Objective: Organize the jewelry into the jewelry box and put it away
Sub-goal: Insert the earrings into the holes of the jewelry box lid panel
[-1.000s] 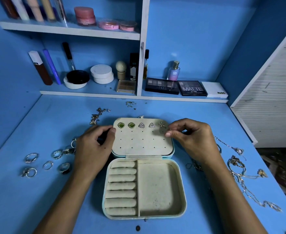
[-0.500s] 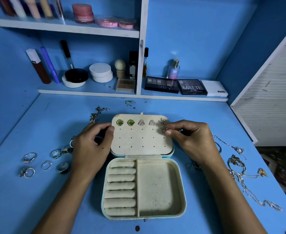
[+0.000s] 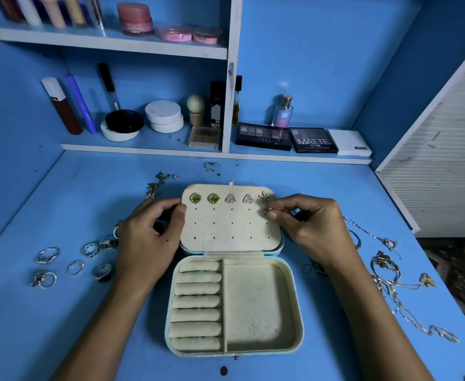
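Since the earlier frame: right hand (image 3: pixel 312 225) lowered from the top earring row to the second, fingertips pinched on a small earring (image 3: pixel 267 211). Left hand (image 3: pixel 150 237) grips the open jewelry box (image 3: pixel 234 350) lid's left edge. Rings (image 3: pixel 73 261) left, necklaces (image 3: pixel 390 279) right, on the table (image 3: pixel 47 325).

Blue walls (image 3: pixel 322 50) — white-edged shelves (image 3: pixel 110 41)

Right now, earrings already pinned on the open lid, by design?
Green square studs: 2
Silver triangle studs: 2
Starfish stud: 1
Total: 5, all in the top row of the lid.
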{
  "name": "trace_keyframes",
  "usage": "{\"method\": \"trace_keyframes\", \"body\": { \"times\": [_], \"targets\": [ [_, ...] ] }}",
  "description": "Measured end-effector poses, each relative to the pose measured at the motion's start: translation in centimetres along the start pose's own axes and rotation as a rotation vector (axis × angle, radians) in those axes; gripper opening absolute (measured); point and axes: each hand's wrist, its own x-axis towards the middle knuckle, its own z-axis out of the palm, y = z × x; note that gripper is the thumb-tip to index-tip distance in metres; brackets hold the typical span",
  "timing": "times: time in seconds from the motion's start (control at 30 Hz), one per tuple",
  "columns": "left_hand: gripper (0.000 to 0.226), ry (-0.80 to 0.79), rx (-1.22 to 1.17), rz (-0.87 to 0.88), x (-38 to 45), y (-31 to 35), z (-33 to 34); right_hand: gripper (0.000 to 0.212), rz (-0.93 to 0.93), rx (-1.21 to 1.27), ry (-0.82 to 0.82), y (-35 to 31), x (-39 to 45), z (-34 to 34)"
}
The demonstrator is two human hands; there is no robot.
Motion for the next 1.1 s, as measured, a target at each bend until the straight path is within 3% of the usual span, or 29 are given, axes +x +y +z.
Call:
{"method": "trace_keyframes", "body": {
  "times": [0.4, 1.1],
  "targets": [
    [0.011, 0.014, 0.004, 0.012, -0.02, 0.04, 0.04, 0.034, -0.002, 0.041, 0.012, -0.56, 0.01, 0.12],
    [0.012, -0.003, -0.010, 0.010, -0.03, 0.13, -0.06, 0.032, -0.113, -0.004, 0.039, 0.08, 0.17, 0.63]
  ]
}}
